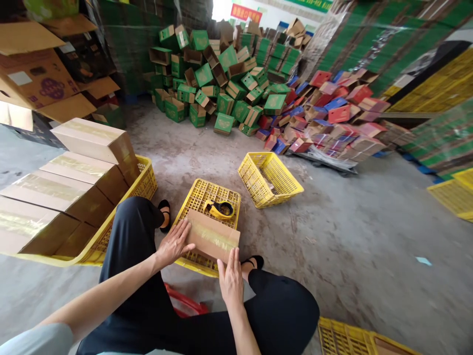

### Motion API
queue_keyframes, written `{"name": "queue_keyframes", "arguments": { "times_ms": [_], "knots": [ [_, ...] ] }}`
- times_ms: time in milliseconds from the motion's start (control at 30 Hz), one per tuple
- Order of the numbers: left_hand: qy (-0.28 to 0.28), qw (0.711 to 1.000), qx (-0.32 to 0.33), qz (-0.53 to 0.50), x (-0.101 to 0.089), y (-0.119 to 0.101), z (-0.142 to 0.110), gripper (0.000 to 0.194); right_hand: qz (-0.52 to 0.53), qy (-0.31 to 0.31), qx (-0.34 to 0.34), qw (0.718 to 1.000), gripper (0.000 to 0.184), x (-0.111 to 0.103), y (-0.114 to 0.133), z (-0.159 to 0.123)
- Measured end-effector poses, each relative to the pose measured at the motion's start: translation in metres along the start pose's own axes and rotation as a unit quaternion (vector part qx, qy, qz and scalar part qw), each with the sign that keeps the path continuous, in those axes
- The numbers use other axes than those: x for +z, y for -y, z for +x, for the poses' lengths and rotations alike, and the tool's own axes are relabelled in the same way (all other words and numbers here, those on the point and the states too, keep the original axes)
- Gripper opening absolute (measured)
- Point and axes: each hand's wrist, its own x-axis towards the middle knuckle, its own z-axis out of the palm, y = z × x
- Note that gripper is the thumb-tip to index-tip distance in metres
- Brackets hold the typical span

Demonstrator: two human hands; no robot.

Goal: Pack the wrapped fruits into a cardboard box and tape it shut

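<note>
While the taped cardboard carton lies on what looks like an upturned yellow plastic crate between the knees, both bare hands rest against it. Left hand: palm down, fingers extended at the carton's left end, thumb apart. Right hand: fingers straight and close together by the near right corner. Neither appears to pinch; whether the fingertips press hard, cannot tell.

Clear tape runs lengthwise along the top. Tape dispenser sits just beyond, on the same crate. More taped cartons fill a larger yellow crate at left.

Handling judgement: steady both ends evenly and press the tape flat along the seam. The carton's right end seems to reach past the crate's edge, so heavy pressure there could tip it. Best keep the dispenser's cutting end clear of the fingers.
</note>
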Motion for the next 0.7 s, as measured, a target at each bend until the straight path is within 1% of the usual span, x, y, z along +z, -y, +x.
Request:
{"name": "queue_keyframes", "arguments": {
  "times_ms": [100,167,267,333,400,467,500,600,700],
  "knots": [
    [-0.012,0.999,-0.046,-0.021,0.008,0.003,-0.001,0.090,0.068,0.024,0.026,0.997,0.078,0.003,-0.007,0.000],
    [-0.015,0.998,-0.059,-0.030,0.013,0.004,0.000,0.092,0.091,0.031,0.039,0.995,0.077,0.004,-0.009,0.000],
    [-0.012,0.998,-0.053,-0.014,0.016,0.004,0.001,0.094,0.081,0.033,0.045,0.995,0.079,0.007,-0.007,0.001],
    [-0.009,0.999,-0.033,0.008,0.014,0.000,0.001,0.094,0.039,0.022,0.037,0.998,0.083,0.007,-0.002,0.001],
    [0.002,1.000,0.006,0.021,0.012,-0.008,0.000,0.093,-0.013,0.005,0.016,1.000,0.085,0.007,0.005,0.002],
    [0.016,0.999,0.044,0.020,0.011,-0.018,-0.001,0.089,-0.048,-0.002,-0.023,0.999,0.082,0.006,0.014,0.004],
    [0.020,0.998,0.053,0.015,0.010,-0.022,-0.001,0.088,-0.055,0.002,-0.047,0.997,0.079,0.006,0.019,0.006],
    [0.022,0.998,0.052,-0.007,0.009,-0.028,0.001,0.084,-0.051,0.025,-0.112,0.992,0.074,0.007,0.036,0.015],
    [0.027,0.998,0.053,-0.023,0.007,-0.026,0.003,0.071,-0.040,0.038,-0.143,0.988,0.073,0.012,0.051,0.024]
  ]
}}
